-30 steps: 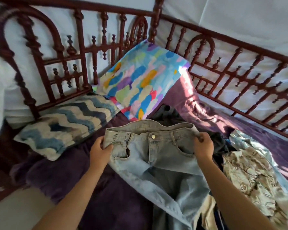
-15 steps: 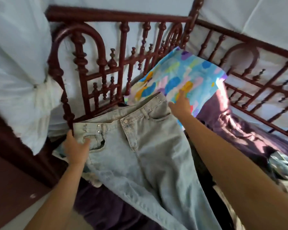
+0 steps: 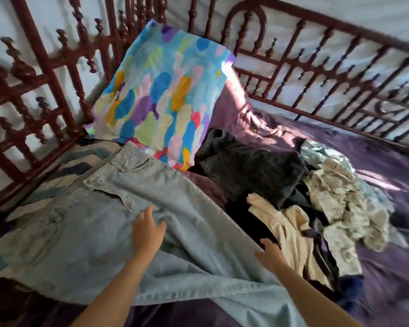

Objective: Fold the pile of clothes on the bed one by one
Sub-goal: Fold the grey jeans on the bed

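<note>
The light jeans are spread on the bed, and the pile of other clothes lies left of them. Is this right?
Not quite. In the head view the pile of other clothes lies right of the light jeans, not left; the jeans are spread on the bed.

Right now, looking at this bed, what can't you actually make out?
All from the head view:
- Jeans: the legs run off the lower edge, so their ends are unseen.
- Zigzag pillow: mostly covered by the jeans.
- Pile of clothes: the garments overlap, so their number is unclear.
- Right hand: blur hides whether it touches the jeans' edge.
</note>
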`<action>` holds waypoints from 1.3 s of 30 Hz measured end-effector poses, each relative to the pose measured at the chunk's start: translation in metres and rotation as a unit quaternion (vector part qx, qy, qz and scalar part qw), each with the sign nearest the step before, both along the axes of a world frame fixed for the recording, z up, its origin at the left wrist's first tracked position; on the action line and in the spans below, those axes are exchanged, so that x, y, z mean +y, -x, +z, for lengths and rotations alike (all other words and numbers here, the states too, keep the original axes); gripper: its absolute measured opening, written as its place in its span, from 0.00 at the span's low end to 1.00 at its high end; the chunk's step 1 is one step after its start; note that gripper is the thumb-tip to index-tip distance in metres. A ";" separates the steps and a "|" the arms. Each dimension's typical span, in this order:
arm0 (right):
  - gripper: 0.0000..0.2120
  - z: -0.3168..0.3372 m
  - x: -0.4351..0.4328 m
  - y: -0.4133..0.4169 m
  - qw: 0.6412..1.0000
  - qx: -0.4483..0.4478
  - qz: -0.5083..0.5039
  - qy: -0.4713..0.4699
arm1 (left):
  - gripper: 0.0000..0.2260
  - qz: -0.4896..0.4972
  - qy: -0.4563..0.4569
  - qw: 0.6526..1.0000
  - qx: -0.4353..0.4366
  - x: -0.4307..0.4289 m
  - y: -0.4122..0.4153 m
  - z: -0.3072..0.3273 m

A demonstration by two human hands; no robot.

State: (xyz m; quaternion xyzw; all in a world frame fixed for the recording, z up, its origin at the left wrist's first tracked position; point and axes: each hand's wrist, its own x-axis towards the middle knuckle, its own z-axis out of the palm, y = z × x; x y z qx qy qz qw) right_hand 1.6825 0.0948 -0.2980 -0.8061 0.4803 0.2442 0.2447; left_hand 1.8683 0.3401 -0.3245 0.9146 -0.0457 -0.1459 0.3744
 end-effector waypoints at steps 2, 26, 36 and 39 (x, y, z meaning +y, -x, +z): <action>0.24 -0.003 -0.014 0.037 1.000 -0.002 -0.029 0.003 | 0.23 -0.064 -0.025 0.998 0.015 -0.028 0.017 -0.008; 0.10 -0.108 -0.112 0.160 0.993 -0.010 -0.100 -0.060 | 0.24 -0.547 -0.253 0.772 -0.203 -0.239 0.142 -0.076; 0.04 -0.095 -0.128 0.183 0.993 0.052 -0.063 -0.081 | 0.18 -0.552 -0.244 0.761 -0.237 -0.235 0.142 -0.072; 0.10 -0.065 -0.139 0.191 0.993 -0.027 -0.072 -0.093 | 0.16 -0.524 -0.195 0.784 -0.271 -0.230 0.136 -0.062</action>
